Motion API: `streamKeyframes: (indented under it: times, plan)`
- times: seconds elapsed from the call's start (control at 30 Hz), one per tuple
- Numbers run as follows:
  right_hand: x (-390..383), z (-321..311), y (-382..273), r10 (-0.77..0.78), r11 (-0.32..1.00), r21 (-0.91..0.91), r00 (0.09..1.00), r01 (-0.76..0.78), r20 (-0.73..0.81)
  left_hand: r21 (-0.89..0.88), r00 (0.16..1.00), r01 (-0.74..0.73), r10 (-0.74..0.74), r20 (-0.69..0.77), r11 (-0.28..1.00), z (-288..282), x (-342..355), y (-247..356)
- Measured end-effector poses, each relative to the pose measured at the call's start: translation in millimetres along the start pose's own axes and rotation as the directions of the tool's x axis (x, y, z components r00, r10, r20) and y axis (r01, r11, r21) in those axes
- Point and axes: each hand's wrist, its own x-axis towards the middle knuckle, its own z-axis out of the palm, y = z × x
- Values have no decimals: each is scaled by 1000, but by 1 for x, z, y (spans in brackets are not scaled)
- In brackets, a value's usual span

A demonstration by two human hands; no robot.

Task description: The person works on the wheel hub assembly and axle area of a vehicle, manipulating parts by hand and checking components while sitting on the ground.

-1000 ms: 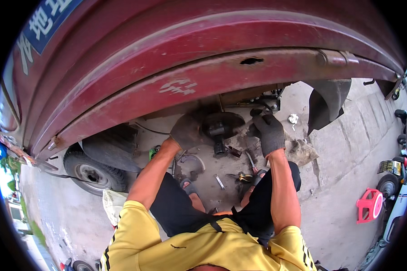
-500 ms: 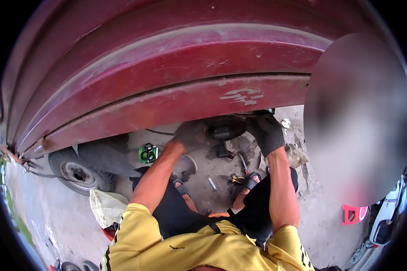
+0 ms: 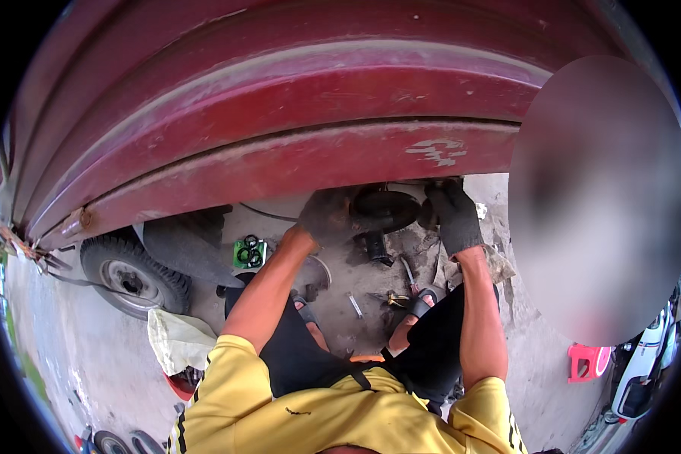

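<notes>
As the view shifted | both gloved hands stay gripping hub

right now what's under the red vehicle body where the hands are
A dark round hub sits under the red body, with the gloved left hand and right hand on either side of it. Below lie tools on the ground. The body hides whatever is above the hub.
</notes>
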Motion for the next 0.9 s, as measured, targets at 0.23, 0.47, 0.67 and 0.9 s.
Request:
streamKeyframes:
  times: [0.23, 0.47, 0.67, 0.9]
  plan:
    - [-4, -13, -31, -267, 692, -519, 846, 502, 461, -77, 994, -110, 110, -14, 991, 17, 15, 23]
    - [5, -26, -72, 11, 861, -483, 944, 160, 331, -30, 978, 32, -38, -205, 999, 12, -7, 1]
    - [6, -6, -4, -44, 969, 235, 989, 78, -144, -248, 970, 8, -68, -235, 969, 32, 2, -8]
    - [9, 1, -1, 234, 945, 268, 961, -190, -144, 245, 939, -308, 335, -77, 919, 34, 4, 52]
